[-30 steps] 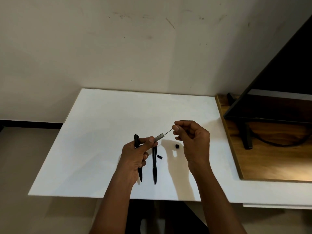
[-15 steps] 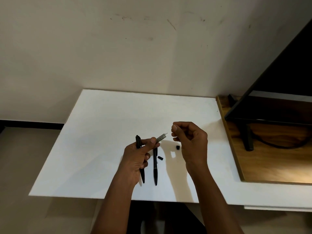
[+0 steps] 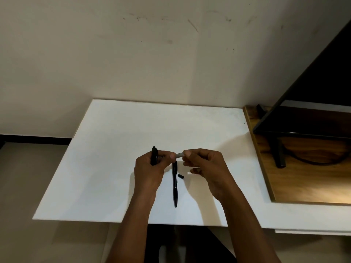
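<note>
Both hands work just above the near middle of the flat white rectangular tabletop (image 3: 114,149). The left hand (image 3: 150,168) is clenched around two things. Its curled fingers grip a slim black plastic pen (image 3: 154,155), which stands nearly upright in the fist with its top poking out on the far side. Its thumb and forefinger pinch the left end of a short grey metal tube (image 3: 179,154). The tube lies almost level between the hands, in the air over the table. The right hand (image 3: 207,168) comes in from the right with its fingers curled, and its thumb and forefinger close on the tube's right end. What lies under those fingertips is hidden, so I cannot tell whether anything thinner is held there too. Directly below the tube a second black pen (image 3: 174,185) lies on the table, running near to far with its point toward the near edge. A tiny black cap-like piece (image 3: 180,176) lies just to the right of this pen, apart from it. Further right, a brown wooden board (image 3: 303,186) butts against the table's edge. It carries a black flat screen (image 3: 313,88) on a black stand leg (image 3: 279,154), with a dark cable (image 3: 307,161) curving beside the leg. A scuffed beige wall (image 3: 152,54) rises behind the table's far edge.
</note>
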{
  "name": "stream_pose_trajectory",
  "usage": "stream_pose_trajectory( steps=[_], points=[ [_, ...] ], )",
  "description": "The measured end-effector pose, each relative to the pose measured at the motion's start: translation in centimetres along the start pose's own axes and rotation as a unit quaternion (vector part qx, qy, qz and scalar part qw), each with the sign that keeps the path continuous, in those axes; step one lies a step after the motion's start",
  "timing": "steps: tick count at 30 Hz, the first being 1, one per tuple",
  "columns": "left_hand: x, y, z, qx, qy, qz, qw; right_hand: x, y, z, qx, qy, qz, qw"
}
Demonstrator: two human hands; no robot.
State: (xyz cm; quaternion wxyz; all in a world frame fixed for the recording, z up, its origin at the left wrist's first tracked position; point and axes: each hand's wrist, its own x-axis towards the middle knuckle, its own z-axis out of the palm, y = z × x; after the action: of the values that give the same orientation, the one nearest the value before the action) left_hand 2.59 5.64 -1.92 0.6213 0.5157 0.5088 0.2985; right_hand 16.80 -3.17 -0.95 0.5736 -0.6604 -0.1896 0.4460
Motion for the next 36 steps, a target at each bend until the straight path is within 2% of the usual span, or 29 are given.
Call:
stream_pose_trajectory(
  steps=[3,9,17,25,36],
  points=[
    [-0.10,0.35,0.12,0.094,0.021,0.079,0.992,0.01,0.19,0.11,0.084,-0.012,0.017,0.996],
    [-0.10,0.45,0.28,0.150,0.016,0.158,0.976,0.11,0.24,-0.27,0.168,-0.023,0.072,0.983],
    [0.10,0.34,0.26,0.141,0.038,0.167,0.975,0.27,0.16,-0.04,0.192,-0.018,0.083,0.978],
    [-0.30,0.60,0.36,0.200,0.048,0.210,0.956,0.39,0.47,0.18,0.196,-0.010,0.091,0.976],
    [-0.39,0.82,0.42,0.169,0.059,0.217,0.960,0.26,0.17,0.31,0.231,-0.013,0.115,0.966]
  ],
)
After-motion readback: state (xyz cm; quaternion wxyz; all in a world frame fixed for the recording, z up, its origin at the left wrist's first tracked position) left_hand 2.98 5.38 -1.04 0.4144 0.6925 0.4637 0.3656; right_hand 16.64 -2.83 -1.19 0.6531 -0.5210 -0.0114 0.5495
